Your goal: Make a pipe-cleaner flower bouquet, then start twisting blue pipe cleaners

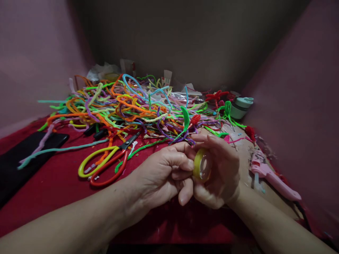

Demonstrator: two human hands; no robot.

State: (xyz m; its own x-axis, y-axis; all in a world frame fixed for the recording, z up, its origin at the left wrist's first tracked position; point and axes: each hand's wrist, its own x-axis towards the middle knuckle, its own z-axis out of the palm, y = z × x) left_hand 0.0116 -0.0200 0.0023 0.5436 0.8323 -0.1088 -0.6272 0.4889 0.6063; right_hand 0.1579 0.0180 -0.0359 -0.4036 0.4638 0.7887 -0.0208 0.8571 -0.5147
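Observation:
My right hand is curled around a small yellow roll of tape, holding it upright near the table's front. My left hand meets it from the left, thumb and fingers pinched against the roll's edge. Both hands hover over the red cloth. Just behind them lies a big tangle of coloured pipe cleaners. Yellow- and red-handled scissors lie to the left of my left hand.
A pink glue gun lies at the right on a bare board. A mint-lidded white container stands at the back right. A black flat object lies at the left. Walls close in on three sides.

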